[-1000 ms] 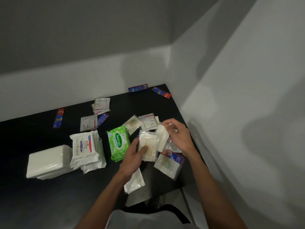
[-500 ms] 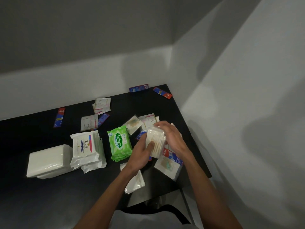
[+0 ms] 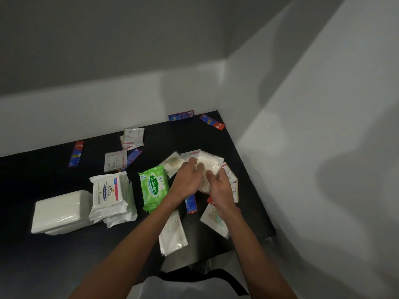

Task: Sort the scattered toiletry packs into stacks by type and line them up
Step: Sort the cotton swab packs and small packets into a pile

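Both grips meet on one clear pack right of centre over the black surface. The left grip curls its fingers over the pack's left side and the right grip curls round its near right edge, so each is narrow and holding that pack. I cannot tell whether the pack touches the things beneath it. Just left of the left grip lies a second clear pack with thin sticks inside. Nearer the person, a stack of green Sanicare wipes stands in a rough row with a stack of Dove wipes and, just beside that, a stack of plain white packs. Some Dove sachets fan out right of the right grip. A blue sachet lies between the forearms. More clear packs lie partly under the left forearm, and a flat pack lies partly under the right. Further back are more Dove sachets, and three Colgate sachets lie well apart: one at the left, two by the wall.
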A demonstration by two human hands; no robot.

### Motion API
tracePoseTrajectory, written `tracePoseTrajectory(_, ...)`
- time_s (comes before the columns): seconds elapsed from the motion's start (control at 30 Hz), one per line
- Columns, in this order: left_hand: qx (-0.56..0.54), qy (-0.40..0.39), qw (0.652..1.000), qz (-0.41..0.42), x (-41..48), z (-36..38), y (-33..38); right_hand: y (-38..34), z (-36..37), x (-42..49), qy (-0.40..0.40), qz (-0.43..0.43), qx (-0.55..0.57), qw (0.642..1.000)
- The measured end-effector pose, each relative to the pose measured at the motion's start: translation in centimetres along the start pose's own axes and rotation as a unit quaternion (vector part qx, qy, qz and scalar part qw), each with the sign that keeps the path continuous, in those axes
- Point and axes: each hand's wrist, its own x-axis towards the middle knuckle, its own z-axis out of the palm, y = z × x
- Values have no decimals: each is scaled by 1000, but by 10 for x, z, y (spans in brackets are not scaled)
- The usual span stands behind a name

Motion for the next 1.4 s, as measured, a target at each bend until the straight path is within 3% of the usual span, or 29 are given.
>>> tracePoseTrajectory(0.1,155,9,987,41,28,-17,2,1,-7,3,30,3,-2,1000)
tracePoseTrajectory(0.23,192,16,981,-4,84,-46,-26,-1,-27,-1,23,13,-8,1000)
tracePoseTrajectory(0.4,319,-54,939,-115,140,-67,-70,4,-44,-6,27,15,-30,999)
tracePoseTrajectory(0.6,350,-111,919,-141,153,-57,-91,8,-56,-8,18,23,-38,999)
tracePoseTrajectory(0.87,304,-93,942,-106,163,-59,-92,8,-66,-10,17,43,-27,999)
tracePoseTrajectory(1.17,205,-12,979,7,147,-90,-23,11,-58,-10,14,51,-16,998)
tracePoseTrajectory(1.27,114,23,992,45,129,-92,-8,11,-53,-10,16,56,-12,998)
tracePoseTrajectory(1.4,-52,-16,998,41,93,-87,12,13,-50,-10,18,59,6,998)
